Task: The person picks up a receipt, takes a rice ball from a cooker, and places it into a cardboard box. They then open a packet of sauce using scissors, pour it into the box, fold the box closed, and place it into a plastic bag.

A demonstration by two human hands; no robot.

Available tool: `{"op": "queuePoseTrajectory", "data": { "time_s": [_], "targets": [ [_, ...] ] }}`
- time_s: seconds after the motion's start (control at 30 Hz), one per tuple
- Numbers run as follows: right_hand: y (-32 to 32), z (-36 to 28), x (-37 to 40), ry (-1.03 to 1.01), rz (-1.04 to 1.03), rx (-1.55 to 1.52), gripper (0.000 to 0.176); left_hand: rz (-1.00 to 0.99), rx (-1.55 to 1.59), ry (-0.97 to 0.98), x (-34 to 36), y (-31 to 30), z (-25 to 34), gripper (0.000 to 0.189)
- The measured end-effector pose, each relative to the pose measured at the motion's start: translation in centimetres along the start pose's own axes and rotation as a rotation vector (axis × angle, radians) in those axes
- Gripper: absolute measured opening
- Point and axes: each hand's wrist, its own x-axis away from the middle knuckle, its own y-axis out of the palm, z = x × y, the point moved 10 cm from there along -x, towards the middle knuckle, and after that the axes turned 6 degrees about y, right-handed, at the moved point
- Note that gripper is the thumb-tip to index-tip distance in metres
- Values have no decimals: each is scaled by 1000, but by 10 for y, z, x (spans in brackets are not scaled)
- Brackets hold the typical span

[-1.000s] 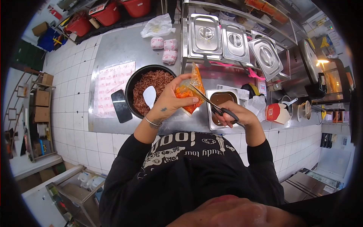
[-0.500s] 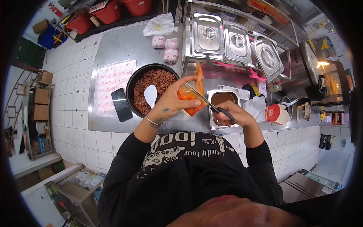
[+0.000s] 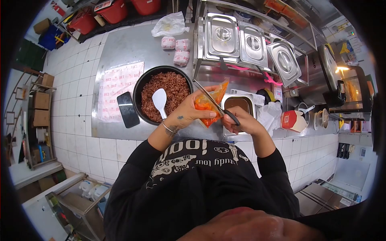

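The person wears a black long-sleeved top (image 3: 201, 188) printed across the chest in white, with large letters, a line of smaller script and cloud-like figures. Its plain black sleeves (image 3: 134, 158) are pushed up the forearms. A thin silver bangle (image 3: 169, 129) circles the wrist of the left hand (image 3: 189, 112), whose back bears a small dark tattoo mark (image 3: 179, 117).

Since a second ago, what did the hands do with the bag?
The left hand tipped the bag so its top leans right. The right hand pushed the scissors farther across it. Both hands keep their grip; bowl and phone stayed put.
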Motion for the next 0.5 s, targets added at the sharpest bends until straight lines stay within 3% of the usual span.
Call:
{"op": "queuePoseTrajectory", "data": {
  "time_s": [0.33, 0.5],
  "targets": [
    [2, 15, -14, 119, -170, -194, 55, -43, -43, -98, 4, -12, -22, 76],
    [-3, 22, -14, 127, -150, -152, 55, -55, -63, -141, 7, -21, -30, 74]
  ]
}}
